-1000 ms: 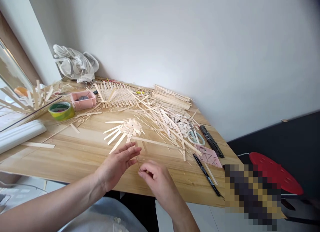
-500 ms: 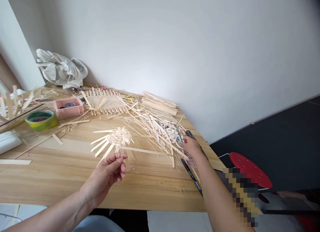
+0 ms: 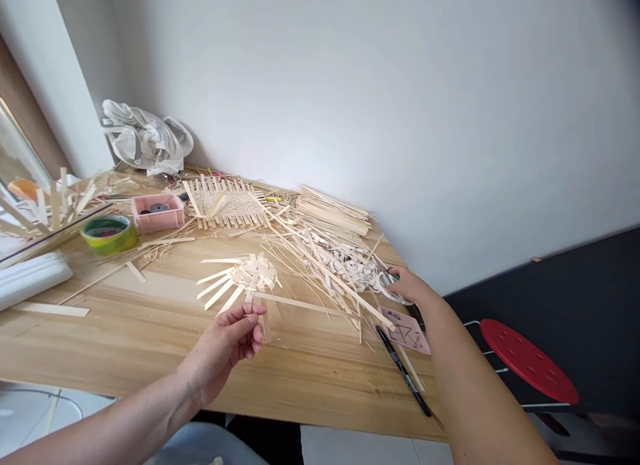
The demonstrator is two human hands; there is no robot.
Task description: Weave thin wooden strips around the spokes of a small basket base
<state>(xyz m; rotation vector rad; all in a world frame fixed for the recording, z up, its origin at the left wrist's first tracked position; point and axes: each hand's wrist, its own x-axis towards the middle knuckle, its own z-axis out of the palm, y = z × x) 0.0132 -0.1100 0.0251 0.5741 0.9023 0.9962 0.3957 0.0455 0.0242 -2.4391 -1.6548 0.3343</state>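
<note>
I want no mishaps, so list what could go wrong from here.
The right hand is at the scissors, beside loose strips; raising the scissors could drag strips along. The left hand pinches a thin strand at the woven piece, so a tug might loosen the weave. The black pen lies near the edge of the table and could be knocked off.

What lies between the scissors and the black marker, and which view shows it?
In the head view, a flat pink tray lies between the scissors and the black marker; a pale strip's end overlaps the tray's left edge.
</note>
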